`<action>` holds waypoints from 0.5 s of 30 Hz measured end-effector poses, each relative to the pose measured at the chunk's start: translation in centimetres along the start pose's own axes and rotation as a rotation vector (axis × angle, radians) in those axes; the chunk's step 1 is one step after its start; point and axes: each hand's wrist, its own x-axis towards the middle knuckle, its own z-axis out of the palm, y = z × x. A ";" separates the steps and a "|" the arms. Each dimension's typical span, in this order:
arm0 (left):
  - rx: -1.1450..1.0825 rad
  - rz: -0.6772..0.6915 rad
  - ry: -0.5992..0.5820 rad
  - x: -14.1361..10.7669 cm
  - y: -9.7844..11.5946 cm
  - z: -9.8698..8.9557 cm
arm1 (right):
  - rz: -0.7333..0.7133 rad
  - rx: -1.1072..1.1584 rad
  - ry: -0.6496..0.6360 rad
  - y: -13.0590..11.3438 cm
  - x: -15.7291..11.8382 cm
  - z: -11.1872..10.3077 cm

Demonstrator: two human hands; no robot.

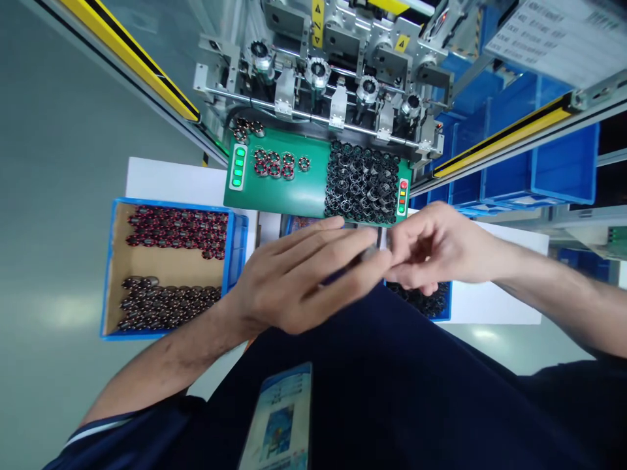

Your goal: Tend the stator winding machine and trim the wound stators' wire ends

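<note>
My left hand (pixel 298 277) reaches in from the left, its fingers curved around a small greyish part (pixel 368 253) that is mostly hidden and blurred. Close against its fingertips, my right hand (pixel 431 248) is closed in a pinch; what it grips, if anything, is hidden. Beyond both hands lies a green work plate (pixel 304 192). On its right half several black plastic ring pieces (pixel 362 183) are packed together. Farther left on the plate stand several wound motor stators (pixel 274 164) with red-and-silver rings.
A machine with several round fixtures (pixel 318 73) stands behind the plate. At left, a blue bin (pixel 104 274) holds rows of stators. Another blue bin (pixel 443 314) with black pieces is partly under my right hand. Yellow-edged posts (pixel 147 62) flank the station.
</note>
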 end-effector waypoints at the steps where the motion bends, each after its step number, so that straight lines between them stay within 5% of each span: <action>1: -0.071 -0.113 -0.034 0.0 0.2 0.1 | -0.080 -0.139 0.067 -0.7 -0.2 0.0; 5: -0.356 -0.438 -0.123 -0.6 0.5 0.6 | -0.274 -0.466 0.229 -2.4 -1.3 -0.9; 8: -0.222 -0.306 -0.004 -1.4 0.1 0.7 | -0.095 -0.204 0.169 -1.9 -1.3 -2.2; 12: 0.019 -0.009 0.075 -1.7 -0.4 0.5 | 0.199 0.219 -0.175 -0.2 0.3 -2.2; 15: 0.119 0.138 0.072 -1.2 -0.5 0.4 | 0.126 0.104 -0.152 0.2 1.1 -0.8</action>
